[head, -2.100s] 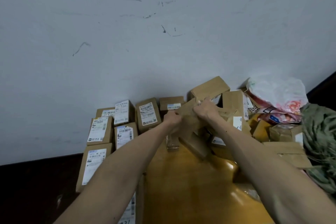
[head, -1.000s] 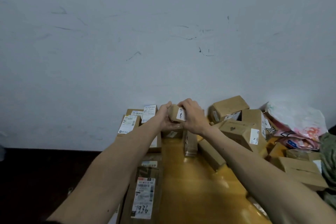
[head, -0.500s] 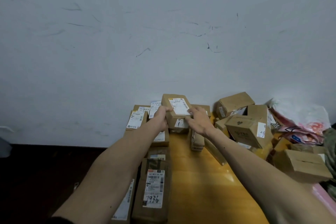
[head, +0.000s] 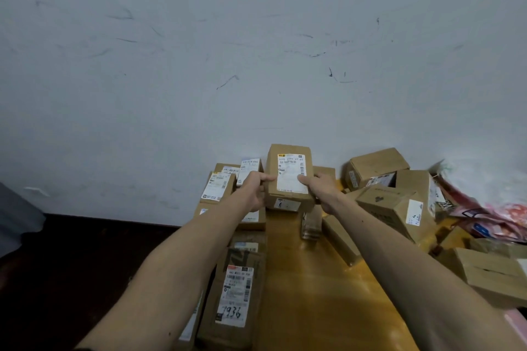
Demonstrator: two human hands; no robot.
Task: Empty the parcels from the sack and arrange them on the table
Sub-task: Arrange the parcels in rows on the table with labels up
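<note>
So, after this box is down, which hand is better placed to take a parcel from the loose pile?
Probably the right. The right hand holds the box on the side next to the pile; the left hand is by the tidy rows, across the box from it.
</note>
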